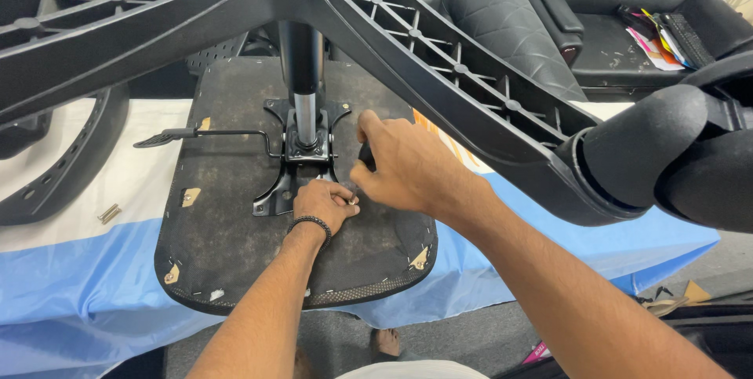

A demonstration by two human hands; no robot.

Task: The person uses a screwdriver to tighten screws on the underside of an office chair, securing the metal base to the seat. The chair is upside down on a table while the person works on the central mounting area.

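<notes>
The upturned chair seat (227, 245) lies on the bench (70, 269), bottom face up, dark and dusty, with staples along its edge. At its middle sits the black metal mechanism plate (302, 155), with the gas column (303, 73) rising at 12 o'clock into the star base (439, 57), which is cut off by the top edge. The left hand (323, 205) is clenched on a small metal part (352, 201), too small to identify. The right hand (408, 167), at 3 o'clock from the plate, grasps a black handle (365, 155), mostly hidden by the fingers. A lever (196, 136) points to 9 o'clock. Two bolts (109, 213) lie on the cloth.
</notes>
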